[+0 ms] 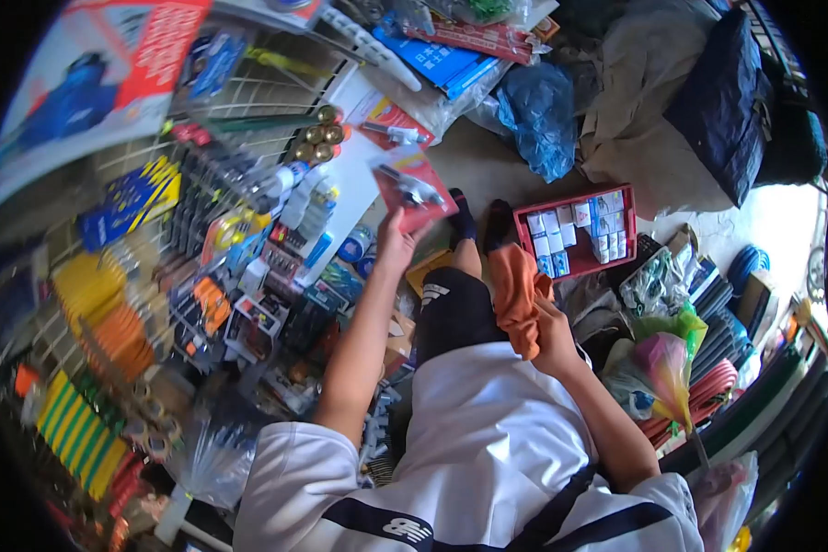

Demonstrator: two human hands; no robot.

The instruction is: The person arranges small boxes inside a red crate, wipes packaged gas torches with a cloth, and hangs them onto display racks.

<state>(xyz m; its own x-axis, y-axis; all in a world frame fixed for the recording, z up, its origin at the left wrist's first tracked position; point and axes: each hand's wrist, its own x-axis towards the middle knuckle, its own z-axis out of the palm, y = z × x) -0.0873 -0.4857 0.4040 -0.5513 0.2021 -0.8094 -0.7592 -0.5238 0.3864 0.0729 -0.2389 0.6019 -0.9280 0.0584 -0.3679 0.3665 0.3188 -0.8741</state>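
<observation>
Between the fingers of my left hand (397, 243) is the lower edge of a red blister package (412, 191) with a metal-looking part inside. A similar red package (391, 127) lies just beyond it on a white surface (340, 207). An orange cloth (519, 296) hangs bunched from my right hand (554, 336), whose fingers are closed round it. The cloth hangs near my right thigh, over the floor and dark shorts.
A red crate (575, 272) of small white boxes stands on the floor ahead. Packed goods and bottles (317, 207) fill the left side. A blue plastic bag (538, 120) lies ahead, and a clear bag with pink and green (667, 359) is at the right.
</observation>
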